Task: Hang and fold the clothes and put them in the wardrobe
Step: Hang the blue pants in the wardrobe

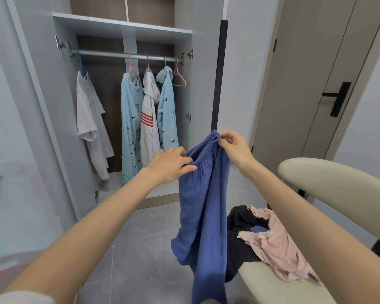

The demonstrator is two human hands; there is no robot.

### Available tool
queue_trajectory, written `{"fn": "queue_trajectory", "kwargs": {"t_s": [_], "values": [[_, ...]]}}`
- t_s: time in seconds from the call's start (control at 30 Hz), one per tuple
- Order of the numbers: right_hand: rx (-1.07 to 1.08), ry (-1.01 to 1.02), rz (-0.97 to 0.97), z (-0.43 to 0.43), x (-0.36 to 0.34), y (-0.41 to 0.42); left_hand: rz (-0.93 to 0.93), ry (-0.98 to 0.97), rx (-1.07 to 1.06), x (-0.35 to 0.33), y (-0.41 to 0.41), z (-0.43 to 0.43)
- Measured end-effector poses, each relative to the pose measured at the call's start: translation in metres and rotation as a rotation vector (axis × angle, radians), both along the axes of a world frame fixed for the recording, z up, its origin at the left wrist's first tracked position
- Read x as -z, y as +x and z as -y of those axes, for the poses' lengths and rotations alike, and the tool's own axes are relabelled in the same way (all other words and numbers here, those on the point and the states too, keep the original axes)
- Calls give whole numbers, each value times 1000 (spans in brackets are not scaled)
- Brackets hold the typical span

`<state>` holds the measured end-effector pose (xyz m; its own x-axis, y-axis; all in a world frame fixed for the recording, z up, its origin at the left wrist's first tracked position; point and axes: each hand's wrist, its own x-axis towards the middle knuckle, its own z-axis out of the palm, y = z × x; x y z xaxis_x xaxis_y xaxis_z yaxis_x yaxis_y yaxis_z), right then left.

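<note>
The right hand [234, 148] is pinching the top edge of the blue trousers [203, 216] between thumb and curled fingers, at the gathered elastic waistband, and is holding them up in the air. The left hand [170, 164] is reaching to the same waistband from the other side; its fingers are nearly straight and their tips are touching the cloth. The trousers are hanging down from the two hands, in front of the person, and their legs are falling below the lower edge of the view. Just to the right of them a cream chair [338, 178] is standing, and on its seat a black garment [239, 222] and a pink garment [279, 244] are lying in a loose pile, the pink one partly over the black one. Under everything the grey tile floor [140, 238] is showing. Farther away the wardrobe [123, 27] is standing with its doors open. On its rail [110, 53] a white T-shirt [88, 119] is hanging at the left, well apart from the others; then a light blue patterned garment [131, 128], a white hooded top [149, 132] with red stripes and a second light blue garment [168, 115] are hanging close together, and an empty pink hanger [180, 80] is hanging at the right end. To the right of the wardrobe a beige door [305, 84] with a black handle [338, 98] is closed.
</note>
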<state>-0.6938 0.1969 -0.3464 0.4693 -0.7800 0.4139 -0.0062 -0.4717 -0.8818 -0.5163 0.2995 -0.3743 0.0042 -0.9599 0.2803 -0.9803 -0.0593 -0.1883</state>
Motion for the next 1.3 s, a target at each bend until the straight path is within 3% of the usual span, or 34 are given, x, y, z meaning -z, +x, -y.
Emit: {"fn": "queue_trajectory", "kwargs": {"t_s": [0.1, 0.2, 0.37, 0.5, 0.83, 0.93, 1.17, 1.3], "values": [[-42, -29, -13, -4, -4, -2, 34, 84, -2, -1, -10, 1], [-73, -71, -36, -9, -9, -6, -90, 122, -15, -1, -19, 3], [-106, -113, -104, -9, -12, -16, -28, 20, -86, -4, -23, 9], [55, -47, -88, 2, -5, -25, -319, -1, 71, -4, -9, 6], [234, 81, -15, 11, 5, -20, -426, -431, 378, -5, -16, -7], [263, 103, -17, 11, 3, -18, -526, -461, 427, -9, -29, -9], [407, -11, -115, 6, -2, -25, -568, -518, 145, -13, -30, -4], [336, -116, -68, 3, -21, -33, -761, -545, 129, -26, -18, 4]]}}
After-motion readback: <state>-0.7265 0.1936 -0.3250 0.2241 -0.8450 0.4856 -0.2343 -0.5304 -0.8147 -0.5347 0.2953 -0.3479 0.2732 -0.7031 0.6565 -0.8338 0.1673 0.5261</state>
